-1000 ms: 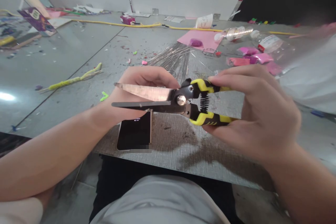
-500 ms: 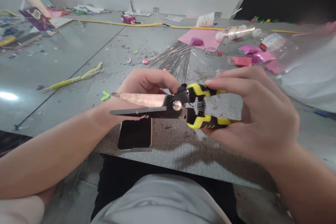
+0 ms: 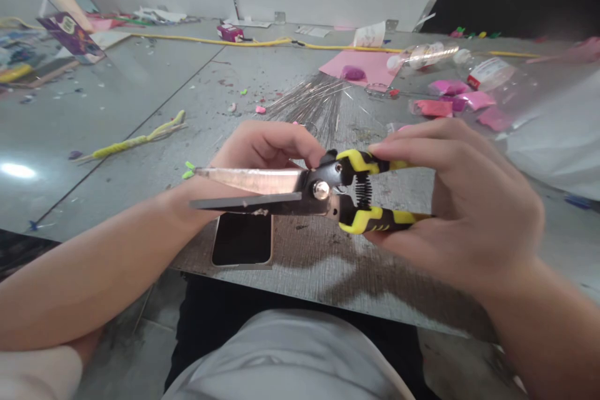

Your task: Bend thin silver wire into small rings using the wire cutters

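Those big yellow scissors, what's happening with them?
A person's right hand holds the yellow-and-black spring-handled shears over the grey table, steel blades slightly apart and pointing left. The left hand is curled just behind the blades; what it pinches is hidden. A dark phone lies underneath, and a fan of thin silver wires beyond.

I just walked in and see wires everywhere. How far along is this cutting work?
Done: hard to count; small scraps litter the table. In hand: the right hand grips the shears by their yellow handles, blades slightly apart, while the left hand sits pinched behind the blades; what it holds is hidden. Left: a fanned bundle of thin wires lies beyond the hands.
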The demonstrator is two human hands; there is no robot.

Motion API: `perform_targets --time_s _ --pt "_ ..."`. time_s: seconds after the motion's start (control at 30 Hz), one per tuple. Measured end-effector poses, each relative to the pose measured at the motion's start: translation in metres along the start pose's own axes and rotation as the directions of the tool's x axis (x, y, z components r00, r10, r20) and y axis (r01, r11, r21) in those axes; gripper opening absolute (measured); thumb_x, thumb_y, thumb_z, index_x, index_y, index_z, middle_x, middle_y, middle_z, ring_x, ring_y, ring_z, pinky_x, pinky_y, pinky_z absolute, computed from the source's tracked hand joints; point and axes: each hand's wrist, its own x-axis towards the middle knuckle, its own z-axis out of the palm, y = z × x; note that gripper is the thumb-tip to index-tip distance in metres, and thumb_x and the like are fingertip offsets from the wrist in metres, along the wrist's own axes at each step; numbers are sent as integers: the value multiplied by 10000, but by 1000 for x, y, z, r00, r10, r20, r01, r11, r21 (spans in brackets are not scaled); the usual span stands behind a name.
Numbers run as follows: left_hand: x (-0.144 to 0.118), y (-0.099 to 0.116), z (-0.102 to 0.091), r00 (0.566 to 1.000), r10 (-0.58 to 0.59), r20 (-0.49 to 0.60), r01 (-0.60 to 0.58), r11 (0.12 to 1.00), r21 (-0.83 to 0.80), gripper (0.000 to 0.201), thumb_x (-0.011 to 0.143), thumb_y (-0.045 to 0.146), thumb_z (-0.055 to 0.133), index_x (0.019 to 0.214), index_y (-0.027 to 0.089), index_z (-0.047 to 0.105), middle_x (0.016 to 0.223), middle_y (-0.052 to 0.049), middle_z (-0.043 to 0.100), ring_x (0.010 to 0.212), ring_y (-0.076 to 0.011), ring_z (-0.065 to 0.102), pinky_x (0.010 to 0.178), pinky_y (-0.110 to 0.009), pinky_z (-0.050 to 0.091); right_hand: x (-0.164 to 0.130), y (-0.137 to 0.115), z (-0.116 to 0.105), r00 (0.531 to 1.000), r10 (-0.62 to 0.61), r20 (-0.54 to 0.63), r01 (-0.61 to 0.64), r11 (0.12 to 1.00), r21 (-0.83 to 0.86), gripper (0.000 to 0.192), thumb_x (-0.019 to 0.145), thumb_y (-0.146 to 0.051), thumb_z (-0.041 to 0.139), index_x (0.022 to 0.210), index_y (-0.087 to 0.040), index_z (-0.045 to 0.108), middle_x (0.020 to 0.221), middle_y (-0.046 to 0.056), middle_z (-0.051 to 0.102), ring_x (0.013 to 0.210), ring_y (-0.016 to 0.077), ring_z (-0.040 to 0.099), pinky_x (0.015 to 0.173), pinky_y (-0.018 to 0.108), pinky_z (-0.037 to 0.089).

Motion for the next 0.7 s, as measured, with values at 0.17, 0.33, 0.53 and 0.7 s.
perform_targets --time_s 0.17,0.33,0.53,0.7 --pt "-2 0 2 1000 -11 22 11 1000 -17 222 840 234 831 1036 219 728 983 -35 777 896 -208 775 779 -338 652 2 -3 -1 999 -32 5 32 999 -7 513 659 -157 706 1156 -271 651 1004 45 714 923 284 695 783 452 523" --pt "-2 1 3 999 -23 34 24 1000 -12 238 839 172 819 1049 246 735 985 -51 779 900 -213 771 801 -356 657 2 -6 -1 1000 3 21 -3 1000 -22 494 727 -204 724 1196 -331 635 1003 21 714 925 290 698 767 463 535" --pt "-1 0 -2 999 53 -3 -53 998 25 264 816 171 833 1063 215 750 997 -58 770 898 -214 752 783 -348 629 -1 -5 -2 998 52 28 -51 998 -40 538 728 -220 786 1226 -365 640 1048 29 718 955 326 691 808 509 553" --pt "2 2 -3 984 168 -52 -159 976 149 178 844 193 797 1018 174 762 921 -71 750 814 -193 707 708 -329 592 0 -5 0 997 74 3 -74 997 -24 545 729 -211 793 1231 -367 649 1026 28 710 907 310 688 779 502 561"
